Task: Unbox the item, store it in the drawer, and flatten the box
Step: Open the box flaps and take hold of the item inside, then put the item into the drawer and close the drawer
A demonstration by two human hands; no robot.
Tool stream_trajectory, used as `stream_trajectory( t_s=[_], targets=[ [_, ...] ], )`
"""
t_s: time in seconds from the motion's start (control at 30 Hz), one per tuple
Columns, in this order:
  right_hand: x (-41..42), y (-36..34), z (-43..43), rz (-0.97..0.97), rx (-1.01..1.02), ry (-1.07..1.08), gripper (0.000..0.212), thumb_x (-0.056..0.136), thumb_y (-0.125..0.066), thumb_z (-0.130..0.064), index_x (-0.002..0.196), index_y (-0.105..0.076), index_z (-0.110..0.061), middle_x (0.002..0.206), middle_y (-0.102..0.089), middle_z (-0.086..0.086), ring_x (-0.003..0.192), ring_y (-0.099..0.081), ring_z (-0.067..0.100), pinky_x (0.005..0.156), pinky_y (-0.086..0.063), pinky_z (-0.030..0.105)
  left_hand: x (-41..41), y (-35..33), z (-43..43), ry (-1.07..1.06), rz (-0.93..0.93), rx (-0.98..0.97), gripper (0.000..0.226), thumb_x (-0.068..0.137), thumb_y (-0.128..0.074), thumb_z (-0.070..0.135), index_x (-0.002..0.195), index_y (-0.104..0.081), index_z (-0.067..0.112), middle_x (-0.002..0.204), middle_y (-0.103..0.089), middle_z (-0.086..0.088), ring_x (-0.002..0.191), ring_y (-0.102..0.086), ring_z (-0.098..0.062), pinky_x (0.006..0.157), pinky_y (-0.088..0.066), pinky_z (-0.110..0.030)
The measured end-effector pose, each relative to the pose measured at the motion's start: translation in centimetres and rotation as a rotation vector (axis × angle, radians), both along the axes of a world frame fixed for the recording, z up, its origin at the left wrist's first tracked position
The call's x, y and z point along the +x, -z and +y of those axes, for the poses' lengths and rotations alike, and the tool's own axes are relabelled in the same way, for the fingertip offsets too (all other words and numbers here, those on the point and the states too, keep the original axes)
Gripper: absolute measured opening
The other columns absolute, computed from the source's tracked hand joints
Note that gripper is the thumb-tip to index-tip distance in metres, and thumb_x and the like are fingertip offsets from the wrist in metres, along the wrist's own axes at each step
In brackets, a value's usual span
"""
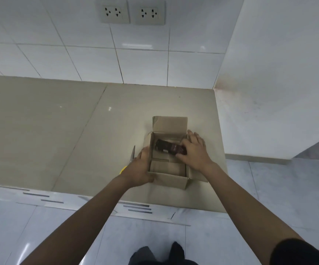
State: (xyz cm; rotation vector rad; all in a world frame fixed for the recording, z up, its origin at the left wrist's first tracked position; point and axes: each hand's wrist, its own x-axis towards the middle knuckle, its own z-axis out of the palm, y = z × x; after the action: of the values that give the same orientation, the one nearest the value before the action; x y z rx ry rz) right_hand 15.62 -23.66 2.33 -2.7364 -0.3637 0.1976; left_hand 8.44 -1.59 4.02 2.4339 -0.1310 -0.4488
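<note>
A small brown cardboard box (171,180) stands open on the beige counter, its flaps spread. Inside lies a dark, maroon-labelled bottle-like item (167,147) on its side. My right hand (194,150) reaches into the box from the right, fingers closed around the item's right end. My left hand (141,167) presses against the box's left wall and near corner, holding it. The item's right end is hidden under my fingers.
Scissors (132,153) with a yellow handle lie on the counter (59,131) just left of the box, partly under my left wrist. A white wall rises at the right, tiled wall with two sockets (131,13) behind. Drawer fronts (44,197) run below the counter edge.
</note>
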Motion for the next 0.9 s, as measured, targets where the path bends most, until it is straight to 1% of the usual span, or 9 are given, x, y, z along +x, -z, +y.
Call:
stream_trajectory(
  t_s=[0.13,0.2,0.27,0.37,0.47,0.53,0.6,0.77,0.9],
  targets=[
    [-2.8,-1.7,0.4,-0.105,0.212,0.067,0.031,0.082,-0.065,-0.032,0.105,-0.057,-0.012,0.142,-0.045,0.013,0.134,-0.037,0.033,0.113,-0.026,0.048,-0.2,0.8,0.5,0.017,-0.071,0.064,0.119,0.065,-0.082,0.025,0.152,-0.002,0.013,0.153,-0.027,-0.015,0.145,-0.02,-0.029,0.122,-0.008,-0.04],
    [-4.8,-2.4,0.9,-0.152,0.258,0.088,0.029,0.083,-0.065,-0.031,0.103,-0.058,-0.012,0.141,-0.049,0.011,0.132,-0.041,0.029,0.113,-0.028,0.049,-0.7,1.1,0.9,-0.017,-0.075,0.059,0.121,0.064,-0.084,0.034,0.153,-0.003,0.016,0.152,-0.029,-0.016,0.145,-0.016,-0.034,0.12,-0.015,-0.042],
    [-7.6,-2.5,2.1,-0.194,0.255,0.052,0.03,0.084,-0.065,-0.03,0.105,-0.058,-0.01,0.141,-0.049,0.012,0.132,-0.042,0.029,0.114,-0.027,0.05,-2.3,1.1,1.6,-0.055,-0.062,0.035,0.117,0.066,-0.083,0.037,0.152,-0.008,0.018,0.15,-0.033,-0.015,0.14,-0.026,-0.038,0.113,-0.029,-0.043],
    [-12.7,-1.6,5.8,-0.238,0.254,0.006,0.032,0.086,-0.064,-0.029,0.109,-0.058,-0.008,0.141,-0.047,0.013,0.134,-0.04,0.028,0.117,-0.021,0.05,-5.7,2.3,4.4,-0.059,-0.112,0.02,0.078,0.075,-0.077,0.027,0.139,-0.038,0.009,0.136,-0.048,-0.014,0.122,-0.047,-0.037,0.099,-0.042,-0.04],
    [-13.3,-1.8,6.9,-0.355,0.255,-0.08,0.037,0.084,-0.06,-0.032,0.112,-0.06,-0.008,0.144,-0.045,0.013,0.137,-0.038,0.026,0.12,-0.018,0.045,-7.2,1.7,5.1,-0.247,-0.19,-0.149,0.039,0.083,-0.065,0.016,0.12,-0.052,0.012,0.12,-0.058,-0.007,0.103,-0.06,-0.026,0.083,-0.045,-0.032],
    [-13.8,-1.3,8.5,-0.424,0.173,-0.149,0.038,0.084,-0.057,-0.036,0.111,-0.061,-0.01,0.145,-0.045,0.012,0.138,-0.038,0.027,0.12,-0.018,0.046,-9.4,1.8,6.7,-0.336,-0.182,-0.255,0.038,0.087,-0.061,0.015,0.124,-0.05,0.017,0.119,-0.06,0.004,0.085,-0.064,-0.012,0.075,-0.045,-0.028],
    [-15.1,0.3,10.3,-0.447,0.037,-0.222,0.038,0.082,-0.055,-0.037,0.109,-0.061,-0.011,0.147,-0.045,0.013,0.139,-0.038,0.028,0.118,-0.019,0.052,-12.6,2.8,8.6,-0.331,-0.168,-0.227,0.039,0.09,-0.059,0.016,0.127,-0.047,0.02,0.115,-0.059,0.012,0.076,-0.062,-0.002,0.07,-0.045,-0.025],
    [-16.0,4.4,12.0,-0.5,-0.196,-0.236,0.036,0.084,-0.054,-0.041,0.108,-0.06,-0.015,0.151,-0.04,0.012,0.143,-0.032,0.028,0.116,-0.02,0.057,-19.2,6.9,12.4,-0.304,0.027,-0.178,0.037,0.092,-0.057,0.012,0.126,-0.052,0.024,0.105,-0.065,0.004,0.075,-0.067,-0.02,0.073,-0.051,-0.033],
    [-14.6,6.2,12.7,-0.606,-0.184,-0.184,0.044,0.09,-0.046,-0.046,0.117,-0.057,-0.014,0.151,-0.04,0.011,0.144,-0.031,0.026,0.117,-0.02,0.056,-19.4,9.2,12.6,-0.457,0.308,-0.361,0.019,0.094,-0.054,0.014,0.11,-0.063,0.019,0.104,-0.066,-0.009,0.082,-0.064,-0.023,0.066,-0.047,-0.028]
  ],
)
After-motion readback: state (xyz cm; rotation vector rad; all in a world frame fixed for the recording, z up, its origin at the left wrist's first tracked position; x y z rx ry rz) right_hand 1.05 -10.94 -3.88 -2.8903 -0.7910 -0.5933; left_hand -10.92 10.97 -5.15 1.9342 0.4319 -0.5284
